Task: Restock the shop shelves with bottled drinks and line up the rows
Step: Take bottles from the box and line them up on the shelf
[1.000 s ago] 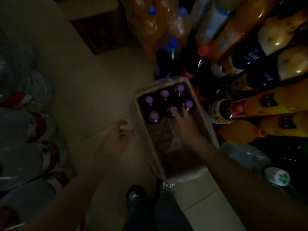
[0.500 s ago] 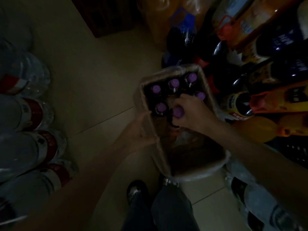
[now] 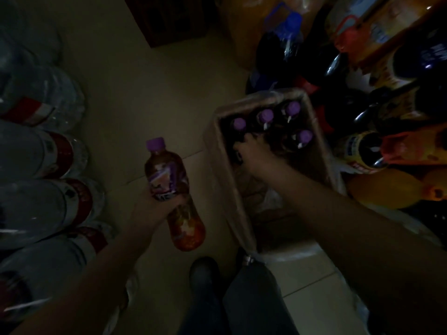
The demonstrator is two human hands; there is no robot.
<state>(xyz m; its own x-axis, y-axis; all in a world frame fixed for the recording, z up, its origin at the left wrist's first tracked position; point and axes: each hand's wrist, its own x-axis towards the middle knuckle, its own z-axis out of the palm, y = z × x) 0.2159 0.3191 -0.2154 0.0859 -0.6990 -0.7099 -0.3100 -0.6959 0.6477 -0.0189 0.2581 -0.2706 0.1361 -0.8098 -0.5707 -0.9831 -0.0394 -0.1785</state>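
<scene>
Left hand (image 3: 154, 209) now holds a purple-capped bottle (image 3: 173, 189); right hand's (image 3: 256, 157) fingers grip another in the tray (image 3: 227, 165).

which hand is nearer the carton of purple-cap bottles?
Right. The right hand reaches inside the carton, down among its bottles. The left hand is out over the floor to its left, holding a bottle.

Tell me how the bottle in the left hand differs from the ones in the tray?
The held bottle is out of the tray, tilted, label showing, gripped by the left hand. The tray bottles stand upright, showing mostly caps; the right hand reaches among them. All have purple caps.
</scene>
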